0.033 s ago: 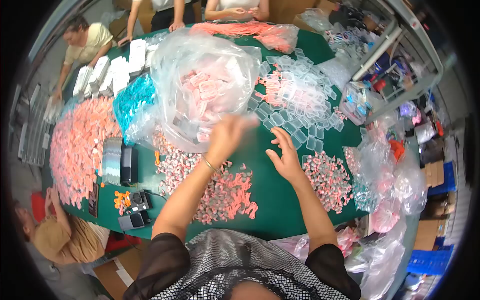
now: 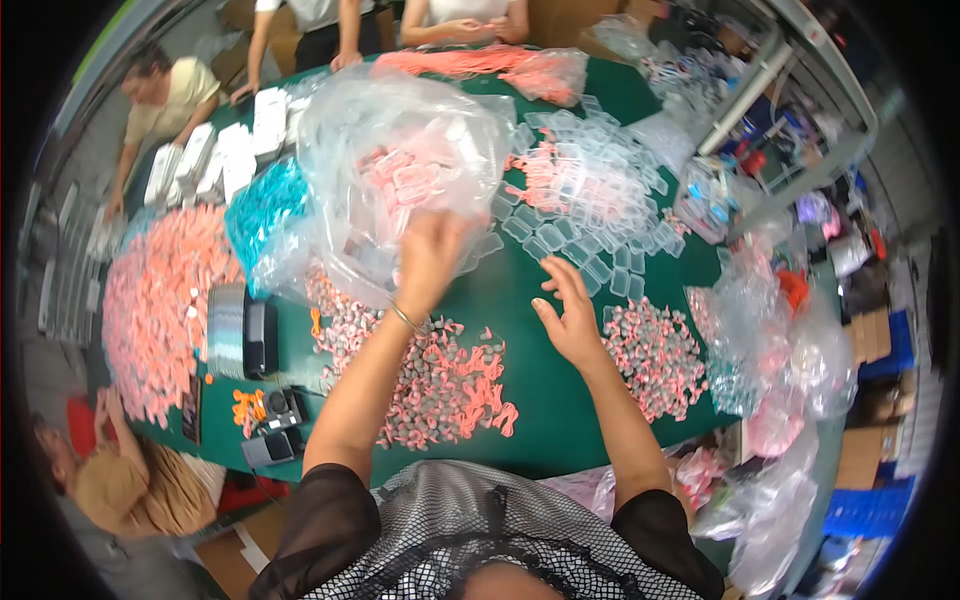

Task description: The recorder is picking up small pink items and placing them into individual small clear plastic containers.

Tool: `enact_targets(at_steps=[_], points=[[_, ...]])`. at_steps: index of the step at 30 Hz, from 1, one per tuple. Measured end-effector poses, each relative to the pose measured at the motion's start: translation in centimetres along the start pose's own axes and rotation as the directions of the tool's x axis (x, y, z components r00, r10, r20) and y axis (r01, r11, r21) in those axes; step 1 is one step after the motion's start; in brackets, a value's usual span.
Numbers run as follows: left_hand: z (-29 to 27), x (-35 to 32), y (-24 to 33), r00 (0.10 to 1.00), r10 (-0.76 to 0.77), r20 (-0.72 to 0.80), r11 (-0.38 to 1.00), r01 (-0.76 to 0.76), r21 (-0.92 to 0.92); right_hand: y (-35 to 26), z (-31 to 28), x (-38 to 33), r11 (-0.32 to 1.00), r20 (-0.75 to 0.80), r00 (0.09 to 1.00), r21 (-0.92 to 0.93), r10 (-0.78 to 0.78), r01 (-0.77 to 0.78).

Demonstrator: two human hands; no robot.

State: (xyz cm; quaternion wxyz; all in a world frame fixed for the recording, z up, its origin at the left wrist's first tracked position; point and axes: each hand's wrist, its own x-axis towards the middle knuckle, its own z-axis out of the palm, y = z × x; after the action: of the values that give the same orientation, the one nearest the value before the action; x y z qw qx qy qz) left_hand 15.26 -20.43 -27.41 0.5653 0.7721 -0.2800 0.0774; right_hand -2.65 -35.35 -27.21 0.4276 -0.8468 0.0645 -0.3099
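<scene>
The left hand (image 2: 432,250) grips the large clear plastic bag (image 2: 400,170) at frame centre. The right hand (image 2: 570,315), fingers spread, hovers over bare green table (image 2: 520,300) between small clear plastic cases (image 2: 590,200) and pink-grey clips (image 2: 440,380).

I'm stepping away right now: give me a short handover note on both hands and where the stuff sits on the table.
Left hand: raised, blurred, at the edge of the big clear bag of pink pieces; grip unclear.
Right hand: open, empty, over the green table.
Clear small cases lie beyond the right hand; pink-and-grey piles sit near the body.
Done: some pieces are bagged. Left: the loose piles.
</scene>
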Motion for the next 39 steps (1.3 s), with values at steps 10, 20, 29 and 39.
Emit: enact_targets(at_steps=[10,20,29,39], points=[[-7.5,12.7,-11.9,0.983,0.033,0.181,0.758,-0.143,0.636,-6.2,0.5,-19.8,0.951,-0.066,0.957,-0.114,0.282,-0.288],[1.9,-11.7,6.5,0.671,0.375,0.640,0.914,-0.152,-0.376,-8.9,-9.5,-35.4,0.540,-0.654,0.637,-0.389,0.409,-0.746],[10.3,-29.8,9.3,0.292,0.273,0.917,0.962,-0.067,-0.265,-6.9,-5.9,-39.4,0.529,-0.307,0.539,-0.123,0.784,-0.840],[9.7,-30.8,8.1,0.255,0.253,0.933,0.966,-0.008,-0.259,9.3,-9.0,-37.3,0.069,0.155,-0.020,-0.546,0.988,-0.835]])
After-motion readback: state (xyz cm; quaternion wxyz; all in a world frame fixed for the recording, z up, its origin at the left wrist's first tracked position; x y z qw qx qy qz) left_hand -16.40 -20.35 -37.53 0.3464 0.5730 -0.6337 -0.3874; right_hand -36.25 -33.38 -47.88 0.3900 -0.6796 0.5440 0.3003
